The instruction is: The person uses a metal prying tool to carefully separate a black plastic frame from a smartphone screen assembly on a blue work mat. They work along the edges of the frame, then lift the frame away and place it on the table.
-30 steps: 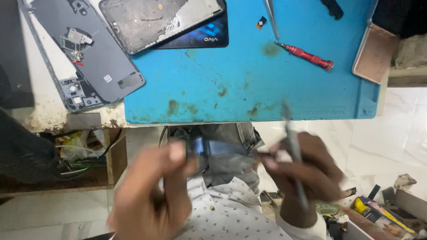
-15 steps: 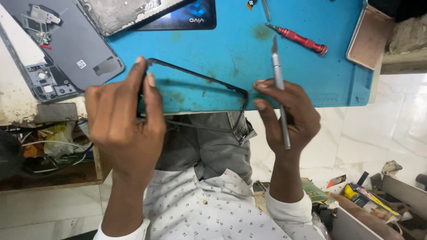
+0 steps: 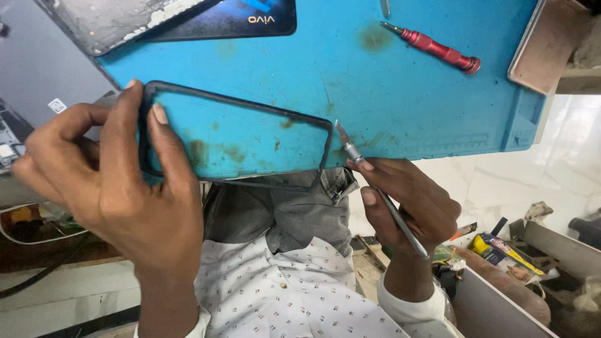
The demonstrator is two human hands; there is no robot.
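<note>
While the left hand point(image 3: 119, 188) pinches the short end of a thin black phone frame point(image 3: 250, 106) between thumb and fingers, it holds the frame w/ its far part lying over the blue mat point(image 3: 407, 106) and its near long side hanging past the mat's front edge, above the person's lap. Fingers point(image 3: 169, 150) of that hand are pressed together on the frame's left end; the thumb sits on the outer side. The frame is an empty rectangle w/ rounded corners, so mat & grey trousers show through it.

The right hand point(image 3: 407, 206) is closed around a slim metal blade tool point(image 3: 375, 191), gripped pen-style. The tip points up-left and sits just beside the frame's right corner; can't tell if it's touching.

Further out on the mat: a red screwdriver point(image 3: 438, 50) near the far edge, well apart from both hands, & a dark phone panel point(image 3: 244, 19) at the top, partly under a scuffed grey panel point(image 3: 119, 22). A pinkish tray point(image 3: 551, 44) stands at the mat's right end. Left of the mat is a grey phone back point(image 3: 37, 75), inner parts showing. Lower right, on the floor side, an open box of mixed tools point(image 3: 507, 256).
</note>
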